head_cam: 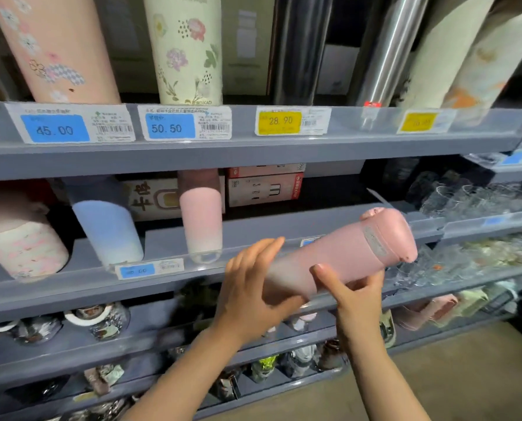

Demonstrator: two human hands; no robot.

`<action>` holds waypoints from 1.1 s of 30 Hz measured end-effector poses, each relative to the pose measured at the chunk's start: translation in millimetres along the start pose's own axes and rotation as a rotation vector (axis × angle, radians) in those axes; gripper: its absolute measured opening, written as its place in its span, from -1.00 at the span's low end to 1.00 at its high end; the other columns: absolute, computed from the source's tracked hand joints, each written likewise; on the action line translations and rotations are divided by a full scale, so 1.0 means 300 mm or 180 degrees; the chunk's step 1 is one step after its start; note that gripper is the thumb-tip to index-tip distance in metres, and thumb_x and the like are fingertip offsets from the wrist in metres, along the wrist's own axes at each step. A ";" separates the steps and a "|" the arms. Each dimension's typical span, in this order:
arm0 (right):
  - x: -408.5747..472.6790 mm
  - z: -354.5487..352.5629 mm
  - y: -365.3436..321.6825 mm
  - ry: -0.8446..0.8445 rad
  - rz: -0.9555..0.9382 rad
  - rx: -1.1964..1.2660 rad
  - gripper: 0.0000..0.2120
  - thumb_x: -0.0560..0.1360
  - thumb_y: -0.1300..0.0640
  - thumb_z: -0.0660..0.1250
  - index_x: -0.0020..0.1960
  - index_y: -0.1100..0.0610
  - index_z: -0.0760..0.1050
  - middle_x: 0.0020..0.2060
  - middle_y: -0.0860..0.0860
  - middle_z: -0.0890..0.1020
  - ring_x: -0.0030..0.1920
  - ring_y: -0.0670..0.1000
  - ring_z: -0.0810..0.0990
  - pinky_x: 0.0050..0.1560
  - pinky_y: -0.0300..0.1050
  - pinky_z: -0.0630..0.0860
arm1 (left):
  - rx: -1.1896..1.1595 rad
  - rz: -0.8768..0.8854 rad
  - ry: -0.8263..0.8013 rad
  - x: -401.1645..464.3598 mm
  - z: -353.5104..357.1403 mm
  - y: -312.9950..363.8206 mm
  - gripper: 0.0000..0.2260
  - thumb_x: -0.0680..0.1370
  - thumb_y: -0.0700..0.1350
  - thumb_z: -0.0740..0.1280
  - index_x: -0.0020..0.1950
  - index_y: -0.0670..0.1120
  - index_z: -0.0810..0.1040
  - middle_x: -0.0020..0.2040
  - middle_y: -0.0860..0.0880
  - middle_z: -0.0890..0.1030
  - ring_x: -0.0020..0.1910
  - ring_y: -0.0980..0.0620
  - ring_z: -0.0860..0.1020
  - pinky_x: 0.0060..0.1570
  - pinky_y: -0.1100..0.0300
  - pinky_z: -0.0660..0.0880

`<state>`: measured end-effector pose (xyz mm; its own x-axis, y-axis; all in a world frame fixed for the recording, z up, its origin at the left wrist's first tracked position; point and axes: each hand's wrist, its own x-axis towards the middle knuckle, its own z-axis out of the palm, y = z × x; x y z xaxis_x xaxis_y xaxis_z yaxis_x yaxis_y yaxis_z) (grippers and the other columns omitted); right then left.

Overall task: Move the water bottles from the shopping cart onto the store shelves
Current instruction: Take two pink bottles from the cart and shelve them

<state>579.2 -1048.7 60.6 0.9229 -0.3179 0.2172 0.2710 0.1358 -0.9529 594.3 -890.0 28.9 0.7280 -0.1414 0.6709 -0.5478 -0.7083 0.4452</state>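
A: What is held, and how?

B: A pink water bottle (345, 253) is gripped in both hands in front of the middle shelf (253, 229). It is tilted nearly flat, with the capped end raised to the right. The left hand (253, 293) is spread against its pale base, fingers extended and not closed round it. The right hand (349, 294) is wrapped under the body, the thumb pressed on the front and the fingers curled behind.

A: How is the bottle made up?

B: A slim cylinder with a matte, frosted finish is seen, fading from whitish at the base to solid pink at the flip-top lid. A greyish strip is set along the side of the lid.

A: And the surroundings?

B: Grey shelving is fitted with clear plastic rails carrying price tags. On the middle shelf a blue-to-white tumbler (107, 232) and a pink-to-cream tumbler (201, 220) are stood, both smooth and rounded, with cardboard boxes (264, 189) behind. Above, floral-printed flasks (186, 50) and a polished steel flask (387, 50) are lined up. Glassware is stacked to the right, blurred.
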 end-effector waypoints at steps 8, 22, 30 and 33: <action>0.165 0.039 -0.036 -0.0276 -0.0211 0.0003 -0.44 0.26 0.46 0.50 0.09 0.02 0.40 0.02 -0.03 0.59 -0.11 -0.27 0.63 -0.09 -0.39 0.53 | 0.1585 -0.1755 0.0173 -0.166 -0.064 -0.276 -0.28 0.55 0.37 -0.11 0.56 -0.07 0.09 0.57 -0.13 0.09 0.56 -0.07 -0.04 0.47 -0.06 -0.21; 0.432 0.187 0.040 -0.1897 -0.1169 -0.2413 -0.36 0.23 -0.04 0.60 0.21 -0.03 0.38 0.12 -0.11 0.54 0.10 0.01 0.52 0.06 0.07 0.51 | 0.2301 -0.1783 -0.0296 -0.182 -0.072 -0.336 -0.34 0.59 0.31 -0.14 0.52 -0.09 0.21 0.51 -0.16 0.26 0.57 -0.04 -0.09 0.43 -0.20 0.00; 0.444 0.277 0.037 -0.1334 -0.0550 -0.2639 -0.35 0.17 -0.25 0.56 -0.03 0.13 0.36 -0.05 0.04 0.53 -0.02 0.10 0.53 -0.01 0.12 0.53 | 0.2329 -0.1895 -0.0476 -0.167 -0.077 -0.334 -0.35 0.59 0.31 -0.19 0.46 -0.09 0.26 0.41 -0.17 0.36 0.47 -0.21 0.19 0.41 -0.20 0.02; 0.434 0.296 0.036 -0.1136 -0.0327 -0.2573 -0.34 0.18 -0.29 0.54 -0.03 0.11 0.32 -0.06 0.02 0.52 -0.02 0.10 0.52 0.01 0.10 0.52 | 0.2347 -0.1894 -0.0489 -0.167 -0.078 -0.335 -0.35 0.59 0.31 -0.18 0.46 -0.09 0.27 0.40 -0.16 0.35 0.47 -0.21 0.20 0.42 -0.21 0.05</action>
<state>726.8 -1005.3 97.3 0.9714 0.0377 0.2343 0.2060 -0.6240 -0.7538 603.4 -795.5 -35.5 0.8780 0.3298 0.3468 0.2880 -0.9429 0.1674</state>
